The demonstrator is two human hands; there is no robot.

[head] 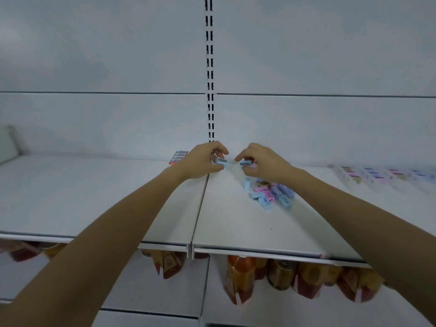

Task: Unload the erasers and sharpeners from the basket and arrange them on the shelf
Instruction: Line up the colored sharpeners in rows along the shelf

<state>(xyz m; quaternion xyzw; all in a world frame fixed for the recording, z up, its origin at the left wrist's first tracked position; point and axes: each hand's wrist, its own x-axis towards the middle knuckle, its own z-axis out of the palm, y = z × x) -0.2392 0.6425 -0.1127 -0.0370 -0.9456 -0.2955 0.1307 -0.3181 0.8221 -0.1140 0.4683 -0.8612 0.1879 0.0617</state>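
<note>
- The left hand (pixel 203 159) pinches a blue sharpener (pixel 221 161) and the right hand (pixel 262 161) pinches a second sharpener (pixel 245 163), both low over the shelf (pixel 236 227) near its back.
- I'd set each down flat, sides touching, in line with the boxed erasers (pixel 179 157).
- A loose pile (pixel 269 193) of sharpeners waits just to the right, and bottles (pixel 240 274) crowd the level below.

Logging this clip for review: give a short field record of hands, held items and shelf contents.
left hand: pinches a small light-blue plastic sharpener over the white metal shelf
right hand: pinches a second light-blue sharpener
loose pile: blue, pink and purple sharpeners jumbled on the shelf by the right wrist
stack of flat boxes: behind left hand
far right: rows of pastel items, blurred
</note>
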